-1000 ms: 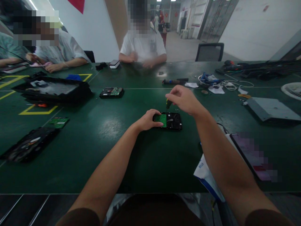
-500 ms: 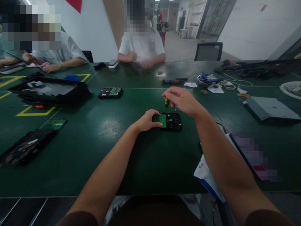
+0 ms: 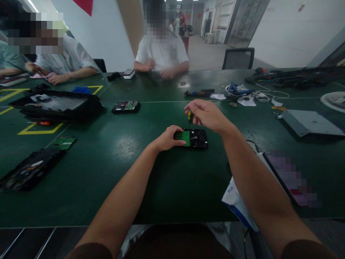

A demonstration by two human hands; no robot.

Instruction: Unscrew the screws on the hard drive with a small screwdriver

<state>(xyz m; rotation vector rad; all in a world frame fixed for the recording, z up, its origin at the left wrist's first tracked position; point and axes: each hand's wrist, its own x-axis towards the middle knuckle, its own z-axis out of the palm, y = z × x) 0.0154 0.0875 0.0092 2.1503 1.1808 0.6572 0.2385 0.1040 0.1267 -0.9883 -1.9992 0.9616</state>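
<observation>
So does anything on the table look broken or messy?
Yes, a few things. The hard drive under the left hand lies with its green circuit board showing. A loose green board lies by itself at the left, beside an opened black device. Cables and paper scraps sit tangled at the far right.

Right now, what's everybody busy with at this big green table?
The person wearing the camera has a hard drive lying circuit-board side up on the green table. Their left hand steadies its left edge, while the right hand holds a small screwdriver upright over it. Another hard drive lies further back on the left. Across the table, two other people sit with their hands on the tabletop.
</observation>
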